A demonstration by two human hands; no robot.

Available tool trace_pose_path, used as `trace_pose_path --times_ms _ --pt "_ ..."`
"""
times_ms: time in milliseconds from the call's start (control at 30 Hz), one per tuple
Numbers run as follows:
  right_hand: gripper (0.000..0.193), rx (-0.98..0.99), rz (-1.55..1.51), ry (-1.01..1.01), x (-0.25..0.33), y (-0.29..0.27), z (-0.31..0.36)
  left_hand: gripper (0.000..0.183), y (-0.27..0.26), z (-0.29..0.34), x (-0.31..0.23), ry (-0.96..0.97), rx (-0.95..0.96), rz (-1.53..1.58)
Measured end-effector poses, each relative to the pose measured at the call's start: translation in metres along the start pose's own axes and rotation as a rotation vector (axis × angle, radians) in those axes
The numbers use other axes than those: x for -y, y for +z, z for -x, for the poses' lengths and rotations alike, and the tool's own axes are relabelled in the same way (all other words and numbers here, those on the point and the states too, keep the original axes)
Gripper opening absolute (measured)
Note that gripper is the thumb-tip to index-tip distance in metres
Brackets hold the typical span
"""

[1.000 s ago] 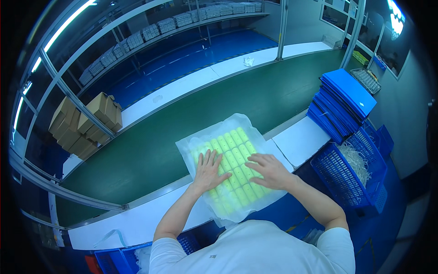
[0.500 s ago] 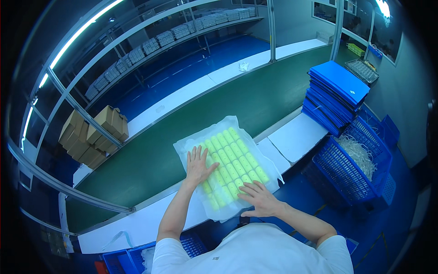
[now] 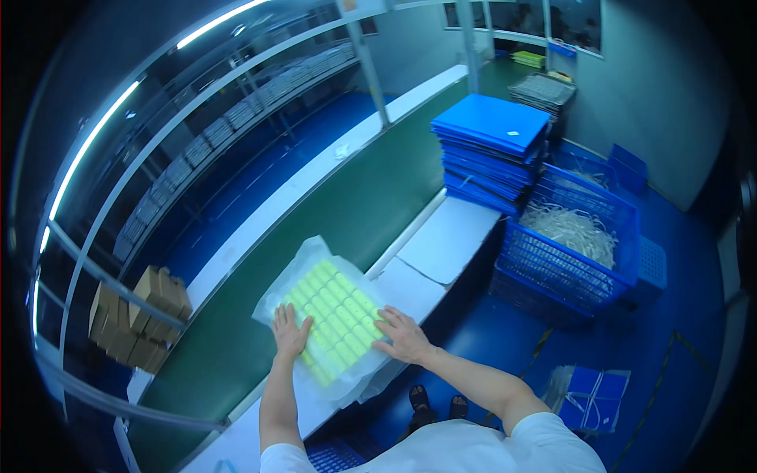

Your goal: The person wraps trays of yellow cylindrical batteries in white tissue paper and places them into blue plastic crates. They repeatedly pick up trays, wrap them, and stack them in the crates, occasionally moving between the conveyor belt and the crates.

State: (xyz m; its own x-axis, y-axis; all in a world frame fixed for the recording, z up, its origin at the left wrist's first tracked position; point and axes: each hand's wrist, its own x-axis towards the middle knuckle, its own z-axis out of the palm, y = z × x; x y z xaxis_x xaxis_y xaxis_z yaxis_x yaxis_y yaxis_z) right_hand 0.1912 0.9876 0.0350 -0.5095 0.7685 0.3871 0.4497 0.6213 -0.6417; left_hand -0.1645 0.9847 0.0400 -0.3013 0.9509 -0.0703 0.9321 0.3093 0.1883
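Several rows of bright yellow-green cylindrical pieces (image 3: 337,303) lie packed side by side in a block. Thin, translucent white sheeting (image 3: 317,251) spreads out beneath them and past their edges. My left hand (image 3: 292,333) rests against the left side of the block, fingers spread. On the right edge lies my right hand (image 3: 404,337), its fingers stretched out over the end pieces and the sheeting. Neither hand grips anything that I can see. The lower part of the block looks slightly blurred.
A green conveyor belt (image 3: 347,211) runs beyond the white ledge (image 3: 406,288). Blue folded sheets stand in a stack (image 3: 489,126) at the right, beside a blue crate (image 3: 552,264) of white strips (image 3: 572,229). Cardboard boxes (image 3: 130,339) are at the left; a bundled blue packet (image 3: 595,398) lies on the floor.
The view has swung to the right, so the stack and crate appear farther left and the floor packet shows. My right hand has shifted up along the block's right edge.
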Motion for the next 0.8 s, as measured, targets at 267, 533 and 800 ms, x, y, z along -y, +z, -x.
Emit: trace_pose_path --times_ms 267,533,800 --pt "0.057 -0.25 0.058 0.075 0.015 -0.044 0.04 0.087 -0.008 -0.003 -0.006 0.042 0.027 -0.02" --pt "0.05 -0.43 -0.299 1.393 -0.014 -0.018 0.37 0.084 -0.01 0.0 -0.005 0.048 0.009 -0.05" --pt "0.031 -0.436 -0.066 2.432 0.182 0.083 0.76 0.085 -0.008 0.006 0.01 -0.046 -0.064 -0.334"
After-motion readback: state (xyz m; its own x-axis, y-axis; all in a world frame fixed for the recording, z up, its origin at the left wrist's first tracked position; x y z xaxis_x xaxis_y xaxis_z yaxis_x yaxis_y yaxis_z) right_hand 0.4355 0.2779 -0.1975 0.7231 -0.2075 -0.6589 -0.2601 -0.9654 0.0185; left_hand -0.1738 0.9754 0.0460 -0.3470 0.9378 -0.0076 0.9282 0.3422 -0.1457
